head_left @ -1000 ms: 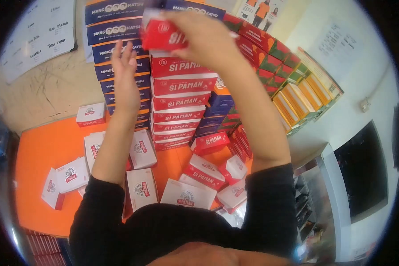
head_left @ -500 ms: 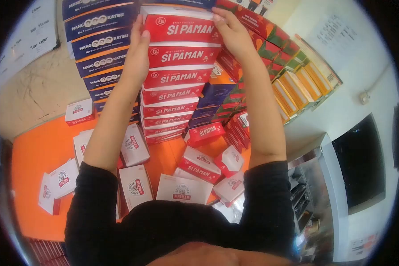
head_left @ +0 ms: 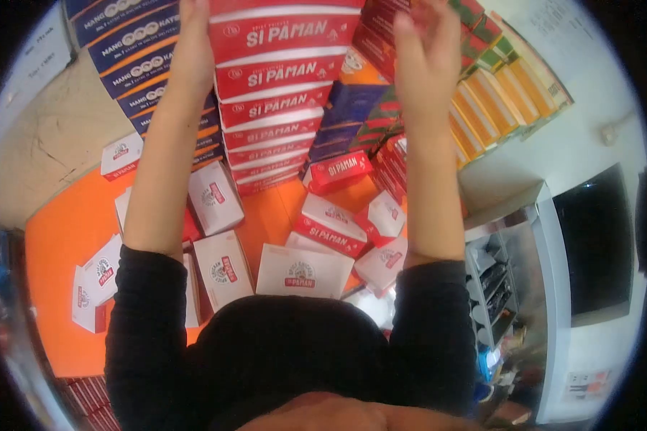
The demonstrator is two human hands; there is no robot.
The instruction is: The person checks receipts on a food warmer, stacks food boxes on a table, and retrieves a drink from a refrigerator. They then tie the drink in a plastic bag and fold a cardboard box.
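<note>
A tall stack of red-and-white "SI PAMAN" food boxes (head_left: 269,79) rises in front of me, its top cut off by the frame. My left hand (head_left: 195,47) lies flat along the stack's left side; its fingertips run out at the upper edge. Apart from the stack, on its right, is my right hand (head_left: 431,54), slightly blurred, fingers spread and holding nothing. Behind my left arm stand blue "MANG KATSU" boxes (head_left: 138,43). Dark red boxes (head_left: 381,36) are piled behind my right hand.
Loose Si Paman boxes lie on the orange table (head_left: 47,223), among them a white-topped box (head_left: 303,271) near my body and a red box (head_left: 340,170) beside the stack. Yellow boxes (head_left: 492,104) stand at right. A metal shelf (head_left: 492,294) is below them.
My right hand has come off the top box and moved out to the right. My left hand stays by the stack. The view has shifted, so the stack sits higher in the frame.
</note>
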